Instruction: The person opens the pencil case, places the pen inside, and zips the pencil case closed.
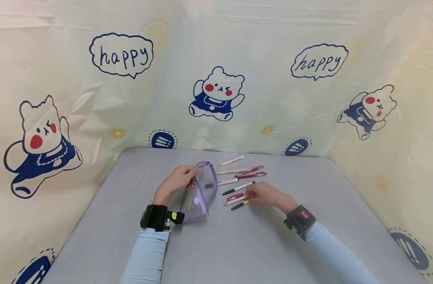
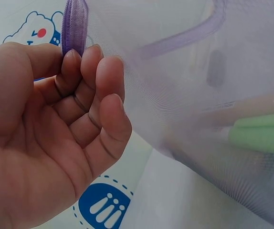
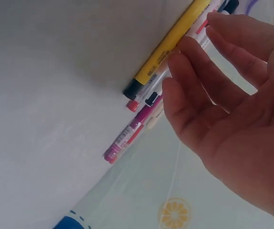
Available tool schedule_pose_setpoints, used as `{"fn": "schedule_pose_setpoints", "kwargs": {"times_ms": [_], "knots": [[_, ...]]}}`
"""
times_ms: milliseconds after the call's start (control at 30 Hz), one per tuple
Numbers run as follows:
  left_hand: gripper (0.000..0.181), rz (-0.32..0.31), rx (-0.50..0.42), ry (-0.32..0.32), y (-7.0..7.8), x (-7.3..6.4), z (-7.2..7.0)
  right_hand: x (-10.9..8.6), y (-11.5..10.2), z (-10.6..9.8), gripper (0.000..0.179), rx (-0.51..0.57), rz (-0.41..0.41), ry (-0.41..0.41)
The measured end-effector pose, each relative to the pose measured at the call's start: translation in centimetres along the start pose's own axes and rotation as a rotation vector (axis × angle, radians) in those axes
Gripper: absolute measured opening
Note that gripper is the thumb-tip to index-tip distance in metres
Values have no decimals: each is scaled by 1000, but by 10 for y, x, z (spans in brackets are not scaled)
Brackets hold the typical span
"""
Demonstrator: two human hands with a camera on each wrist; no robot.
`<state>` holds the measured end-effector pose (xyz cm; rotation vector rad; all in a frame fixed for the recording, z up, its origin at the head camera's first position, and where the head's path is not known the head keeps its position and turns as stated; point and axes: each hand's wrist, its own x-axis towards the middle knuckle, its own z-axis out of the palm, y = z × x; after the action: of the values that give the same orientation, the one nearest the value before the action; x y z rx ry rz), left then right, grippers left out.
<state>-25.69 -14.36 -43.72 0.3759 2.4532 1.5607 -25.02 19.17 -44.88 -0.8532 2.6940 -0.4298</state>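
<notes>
My left hand [image 1: 181, 179] pinches the zippered edge of a purple mesh pencil pouch [image 1: 201, 199] between thumb and fingertips, holding it up with its mouth spread. Through the mesh, in the left wrist view, shows a pen with a light green cap [image 2: 261, 133]. My right hand [image 1: 266, 194] hovers over the right ends of several pens, fingers loosely bent and thumb apart from them. Close by its fingertips lie a yellow marker [image 3: 173, 43] with black ends, a red pen [image 1: 235, 197] and a black-capped white pen [image 1: 238, 188].
Farther back on the grey table [image 1: 273, 248] are a cream pen [image 1: 232, 160], a beige pen [image 1: 232, 171], a magenta pen [image 1: 251, 175] and a red pen [image 1: 255, 169]. A white marker [image 1: 227, 182] points toward the pouch. A printed curtain [image 1: 266, 90] encloses the table's back and sides.
</notes>
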Motion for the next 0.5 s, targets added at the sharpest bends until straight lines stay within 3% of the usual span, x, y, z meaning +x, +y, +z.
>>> {"fn": "schedule_pose_setpoints", "kwargs": {"times_ms": [167, 500], "knots": [[38, 1, -5, 1, -1, 0, 0, 0, -1, 4, 14, -69, -11, 17], [37, -7, -6, 0, -2, 1, 0, 1, -4, 7, 16, -310, -123, 22]]}}
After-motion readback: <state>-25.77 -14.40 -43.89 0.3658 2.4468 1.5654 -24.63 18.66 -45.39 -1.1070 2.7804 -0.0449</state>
